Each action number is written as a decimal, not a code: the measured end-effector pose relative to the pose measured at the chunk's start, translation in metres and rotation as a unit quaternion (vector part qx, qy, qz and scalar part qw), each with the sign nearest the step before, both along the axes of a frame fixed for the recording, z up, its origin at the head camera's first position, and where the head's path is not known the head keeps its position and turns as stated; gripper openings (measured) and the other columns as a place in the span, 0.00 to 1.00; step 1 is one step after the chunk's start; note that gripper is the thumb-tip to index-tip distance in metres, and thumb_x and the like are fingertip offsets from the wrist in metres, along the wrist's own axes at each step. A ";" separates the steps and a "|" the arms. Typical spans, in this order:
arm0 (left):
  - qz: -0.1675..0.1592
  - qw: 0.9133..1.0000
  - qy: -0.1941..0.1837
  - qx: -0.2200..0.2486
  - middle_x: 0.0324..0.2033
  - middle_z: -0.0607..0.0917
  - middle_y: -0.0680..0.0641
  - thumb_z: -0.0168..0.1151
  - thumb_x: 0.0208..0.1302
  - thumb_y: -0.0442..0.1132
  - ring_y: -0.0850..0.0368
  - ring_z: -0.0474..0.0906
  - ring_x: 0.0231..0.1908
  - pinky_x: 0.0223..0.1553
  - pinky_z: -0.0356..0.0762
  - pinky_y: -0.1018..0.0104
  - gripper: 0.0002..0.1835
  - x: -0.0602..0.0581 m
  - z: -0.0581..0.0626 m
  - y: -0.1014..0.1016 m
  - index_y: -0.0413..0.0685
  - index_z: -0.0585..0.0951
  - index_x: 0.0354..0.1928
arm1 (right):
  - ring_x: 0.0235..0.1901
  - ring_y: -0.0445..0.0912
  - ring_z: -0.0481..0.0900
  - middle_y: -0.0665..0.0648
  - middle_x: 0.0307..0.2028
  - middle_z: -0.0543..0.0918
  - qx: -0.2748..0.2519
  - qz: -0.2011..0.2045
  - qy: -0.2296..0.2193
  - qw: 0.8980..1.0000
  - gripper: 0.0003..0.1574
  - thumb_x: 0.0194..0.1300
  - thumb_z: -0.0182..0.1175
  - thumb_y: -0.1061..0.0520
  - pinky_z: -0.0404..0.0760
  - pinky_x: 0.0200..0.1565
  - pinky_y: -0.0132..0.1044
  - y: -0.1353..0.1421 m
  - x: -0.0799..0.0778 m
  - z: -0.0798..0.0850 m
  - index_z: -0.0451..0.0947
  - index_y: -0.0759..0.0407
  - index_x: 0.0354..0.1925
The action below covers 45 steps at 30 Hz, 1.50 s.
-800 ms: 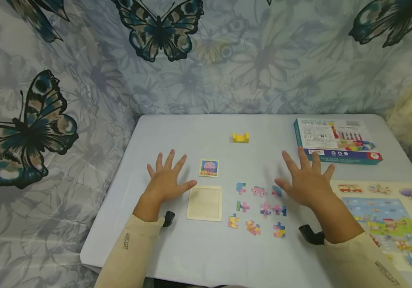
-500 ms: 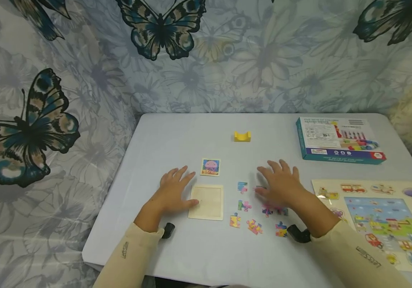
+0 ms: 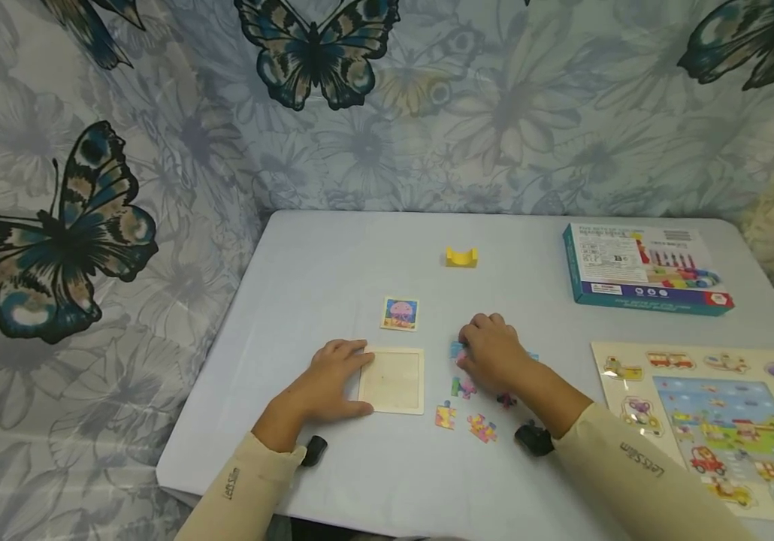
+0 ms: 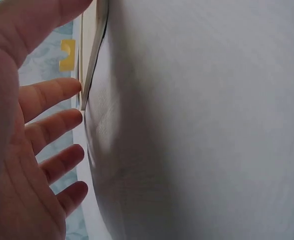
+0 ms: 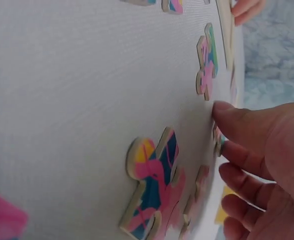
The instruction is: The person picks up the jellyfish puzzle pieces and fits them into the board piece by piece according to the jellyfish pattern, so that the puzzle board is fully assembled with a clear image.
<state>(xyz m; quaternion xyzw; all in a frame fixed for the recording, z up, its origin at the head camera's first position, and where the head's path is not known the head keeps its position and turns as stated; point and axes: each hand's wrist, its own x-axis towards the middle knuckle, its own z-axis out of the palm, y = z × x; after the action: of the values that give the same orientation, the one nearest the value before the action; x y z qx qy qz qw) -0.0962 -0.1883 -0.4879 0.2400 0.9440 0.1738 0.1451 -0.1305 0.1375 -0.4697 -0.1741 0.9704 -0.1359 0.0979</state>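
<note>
My left hand (image 3: 336, 379) lies at the left edge of a shallow wooden puzzle tray (image 3: 394, 382). Its fingers are fairly straight, with the index fingertip right at the tray's corner in the left wrist view. To the right, my right hand (image 3: 495, 357) pinches a small jigsaw piece (image 5: 217, 136) between thumb and index finger, close to the tabletop. Around it lie more pieces: a green-and-pink piece (image 3: 463, 388), a yellow piece (image 3: 445, 415) and a pink-and-yellow piece (image 3: 482, 428). A pink-and-blue piece (image 5: 154, 187) shows in the right wrist view; the right hand hides others from the head camera.
Behind the tray lies a small jellyfish picture card (image 3: 400, 314). A yellow arched block (image 3: 461, 258) stands farther back. At the right are a flat teal-edged box (image 3: 647, 270) and a large picture puzzle board (image 3: 620, 406) on the white table (image 3: 333, 255).
The right hand has moved left and down from above the table onto a jigsaw piece, its fingers closing in. The left hand has lowered to the tray's left edge, fingers less spread.
</note>
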 end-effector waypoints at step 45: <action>-0.041 0.996 0.059 -0.052 0.73 0.71 0.50 0.71 0.58 0.65 0.50 0.67 0.71 0.71 0.63 0.46 0.42 0.007 0.006 -0.004 0.62 0.73 0.73 | 0.35 0.46 0.75 0.49 0.32 0.80 -0.099 0.025 -0.065 0.993 0.15 0.64 0.72 0.44 0.78 0.43 0.40 -0.121 -0.026 -0.010 0.81 0.52 0.35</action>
<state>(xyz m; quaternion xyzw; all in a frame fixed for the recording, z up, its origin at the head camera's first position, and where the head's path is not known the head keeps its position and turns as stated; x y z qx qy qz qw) -0.0892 -0.1923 -0.4822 0.2804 0.9481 0.1035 0.1088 -0.1563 0.0164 -0.4795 -0.1983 0.9391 -0.2397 0.1462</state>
